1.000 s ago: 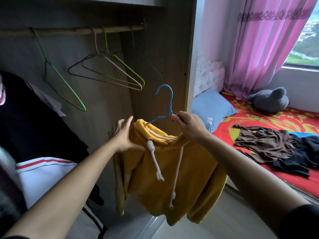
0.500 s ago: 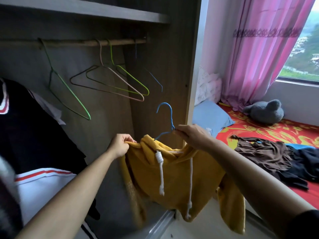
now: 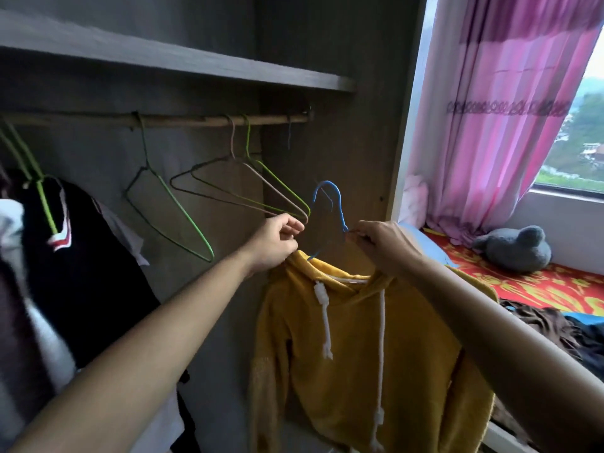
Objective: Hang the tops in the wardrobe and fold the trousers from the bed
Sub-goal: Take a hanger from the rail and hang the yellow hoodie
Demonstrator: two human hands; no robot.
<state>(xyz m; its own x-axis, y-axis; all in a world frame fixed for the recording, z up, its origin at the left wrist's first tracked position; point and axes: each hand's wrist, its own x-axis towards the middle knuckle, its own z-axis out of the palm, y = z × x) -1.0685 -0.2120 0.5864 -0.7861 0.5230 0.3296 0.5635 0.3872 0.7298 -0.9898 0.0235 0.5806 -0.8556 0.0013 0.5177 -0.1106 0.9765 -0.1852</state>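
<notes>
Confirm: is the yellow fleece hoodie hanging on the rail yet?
Not yet: its blue wire hanger is held below the wooden rail.

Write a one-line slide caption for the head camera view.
Right hand pinches a blue hanger carrying a yellow hoodie, left hand beside its shoulder, below the wardrobe rail with spare hangers.

Daylight enters from the window (image 3: 585, 125) at two o'clock, glowing through the pink curtain (image 3: 490, 109). The wardrobe (image 3: 196, 60) interior, nine to twelve o'clock, is dim and grey. Hanging clothes (image 3: 32, 322) at eight o'clock smear with blur, and straight edges bow outward.
</notes>
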